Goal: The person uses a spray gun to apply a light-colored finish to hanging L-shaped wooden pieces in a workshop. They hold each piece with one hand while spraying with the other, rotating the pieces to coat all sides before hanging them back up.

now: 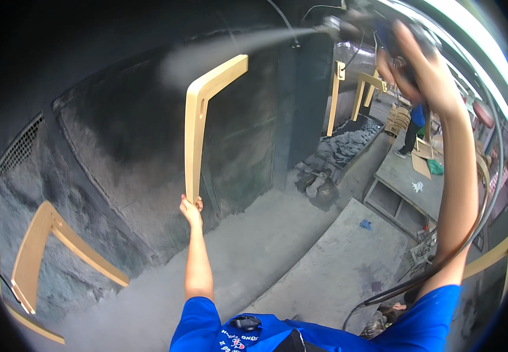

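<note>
Our blue shirt (330, 341) is closest; our left hand (192, 209) has fingers clamped round the bottom of a bent wooden piece (194, 126), before a dark wall (131, 141) — it looks stiff, light, maybe slippery; best held low; our right hand (429, 75) curls its fingers round a blurry spray gun (359, 20).

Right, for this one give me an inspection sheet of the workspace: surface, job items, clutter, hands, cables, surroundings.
Surface: grey floor, hazy; grey slab to its right.
Job items: bent wooden piece held upright; spray gun, motion-blurred, emitting mist leftward.
Clutter: blue scrap on the slab; white glove-like item on the bench beyond.
Hands: left hand grips the piece's lower end; right hand raised, holding the spray gun.
Cables: dark hose beside the right forearm.
Surroundings: stained dark wall; grille at left; further wooden pieces on both sides; another person in the background.
</note>
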A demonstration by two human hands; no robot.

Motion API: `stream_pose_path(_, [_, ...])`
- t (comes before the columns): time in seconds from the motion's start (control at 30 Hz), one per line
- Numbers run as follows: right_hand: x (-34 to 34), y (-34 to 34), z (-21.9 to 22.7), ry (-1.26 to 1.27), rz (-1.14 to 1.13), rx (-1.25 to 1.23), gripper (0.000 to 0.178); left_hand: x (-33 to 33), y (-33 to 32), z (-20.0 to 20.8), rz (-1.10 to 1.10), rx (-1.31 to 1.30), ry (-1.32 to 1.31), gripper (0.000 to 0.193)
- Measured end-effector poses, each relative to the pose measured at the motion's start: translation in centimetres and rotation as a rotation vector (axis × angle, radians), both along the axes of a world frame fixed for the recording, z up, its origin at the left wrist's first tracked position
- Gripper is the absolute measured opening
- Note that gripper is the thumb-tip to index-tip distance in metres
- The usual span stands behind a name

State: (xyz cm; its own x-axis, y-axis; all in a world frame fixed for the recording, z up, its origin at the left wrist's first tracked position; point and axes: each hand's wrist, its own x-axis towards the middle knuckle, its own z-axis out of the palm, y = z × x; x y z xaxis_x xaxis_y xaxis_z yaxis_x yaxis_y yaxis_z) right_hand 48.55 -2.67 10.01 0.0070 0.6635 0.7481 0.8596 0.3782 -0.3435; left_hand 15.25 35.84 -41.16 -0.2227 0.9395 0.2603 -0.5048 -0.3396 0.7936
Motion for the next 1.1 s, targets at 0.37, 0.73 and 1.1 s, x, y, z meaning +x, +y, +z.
stream_pose_path(0.37, [1.8,-9.6,-34.5,0.792,0.445,-0.028,0.084,2.2,-5.7,0.2,-0.124,-0.265,-0.308,0.044])
stream_pose_path(0.73, [1.0,-13.5,-41.6,0.768,0.325,-0.298,0.068,1.2,-8.7,-0.1,-0.149,-0.428,-0.371,0.053])
stream_pose_path(1.1, [1.7,-11.5,-41.7,1.09,0.453,-0.026,0.086,-0.9,-8.0,1.7,-0.131,-0.415,-0.318,0.063])
